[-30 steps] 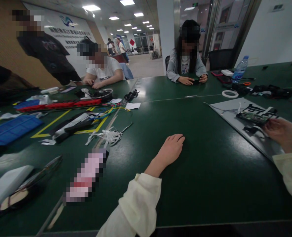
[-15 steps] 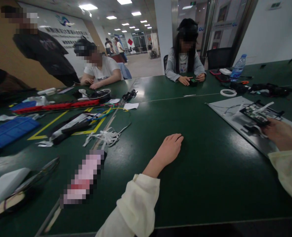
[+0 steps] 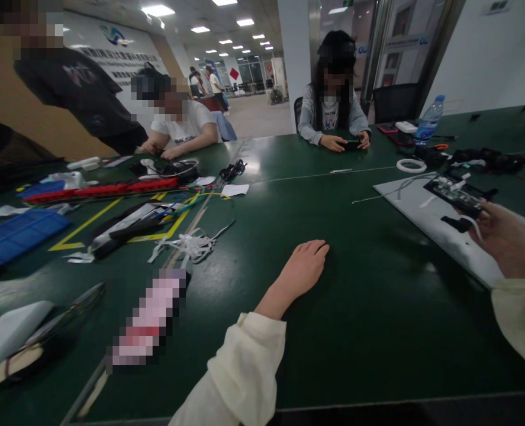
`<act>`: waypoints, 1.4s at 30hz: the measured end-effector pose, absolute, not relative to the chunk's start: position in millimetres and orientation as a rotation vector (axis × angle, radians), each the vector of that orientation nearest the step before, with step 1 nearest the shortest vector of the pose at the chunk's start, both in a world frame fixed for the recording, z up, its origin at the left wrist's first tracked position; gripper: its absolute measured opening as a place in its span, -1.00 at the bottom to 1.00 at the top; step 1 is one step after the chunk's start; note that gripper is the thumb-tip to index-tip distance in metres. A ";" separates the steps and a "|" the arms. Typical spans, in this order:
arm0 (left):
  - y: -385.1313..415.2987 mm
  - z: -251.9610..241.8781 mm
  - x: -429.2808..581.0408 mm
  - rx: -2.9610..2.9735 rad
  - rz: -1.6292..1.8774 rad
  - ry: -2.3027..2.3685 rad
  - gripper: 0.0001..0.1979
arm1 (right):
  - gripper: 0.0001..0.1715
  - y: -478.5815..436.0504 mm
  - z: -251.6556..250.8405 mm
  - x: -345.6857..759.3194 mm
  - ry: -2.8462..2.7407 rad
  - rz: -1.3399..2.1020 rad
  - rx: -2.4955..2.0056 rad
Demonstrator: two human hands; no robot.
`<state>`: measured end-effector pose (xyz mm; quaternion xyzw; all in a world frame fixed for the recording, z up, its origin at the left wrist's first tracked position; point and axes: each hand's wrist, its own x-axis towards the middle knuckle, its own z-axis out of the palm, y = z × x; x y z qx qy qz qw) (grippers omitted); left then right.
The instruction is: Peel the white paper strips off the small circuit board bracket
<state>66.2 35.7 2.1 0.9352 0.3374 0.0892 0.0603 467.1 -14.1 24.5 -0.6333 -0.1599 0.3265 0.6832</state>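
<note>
Right hand (image 3: 504, 239) grips circuit board (image 3: 455, 194) (left hand (image 3: 304, 269) flat).

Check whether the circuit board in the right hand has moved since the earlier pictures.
Yes. The circuit board, gripped by the right hand, has lifted and shifted toward the tape roll, judged against the grey mat.

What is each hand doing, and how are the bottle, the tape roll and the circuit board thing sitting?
left hand: flat, palm down on the green table, empty.
right hand: holding the circuit board over the grey panel.
water bottle: upright, capped.
tape roll: lying flat.
</note>
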 end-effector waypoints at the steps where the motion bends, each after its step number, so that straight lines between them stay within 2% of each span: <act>1: 35.7 2.3 66.3 2.827 0.283 1.021 -0.62 | -0.85 -10.5 23.6 458.6 -0.333 0.780 -1.389; 5: 35.3 9.0 66.0 2.769 0.535 1.093 -0.69 | -0.92 0.0 13.7 416.5 -0.387 1.052 -1.270; 9: 36.9 19.9 63.8 2.604 0.983 1.248 -0.75 | -0.79 -4.0 3.6 367.1 -0.530 1.381 -1.164; 11: 38.4 22.4 62.6 2.517 1.098 1.280 -0.76 | -0.75 -9.7 0.4 346.2 -0.614 1.567 -1.075; 15: 41.6 17.2 62.3 2.395 1.081 1.280 -0.74 | -0.59 -22.6 0.2 318.3 -0.706 1.815 -1.009; 19: 43.7 6.4 62.6 2.344 0.884 1.294 -0.70 | -0.43 -31.2 6.3 305.9 -0.773 1.979 -1.027; 24: 44.1 0.6 63.3 2.373 0.675 1.198 -0.65 | -0.38 -31.8 5.6 306.5 -0.810 2.023 -0.982; 31: 46.0 1.9 66.6 2.200 0.758 1.072 -0.60 | -0.37 -32.5 6.0 303.6 -0.781 2.009 -0.951; 42: 34.9 9.2 75.6 2.332 0.809 1.124 -0.57 | -0.57 -31.0 4.7 296.3 -0.765 1.904 -1.026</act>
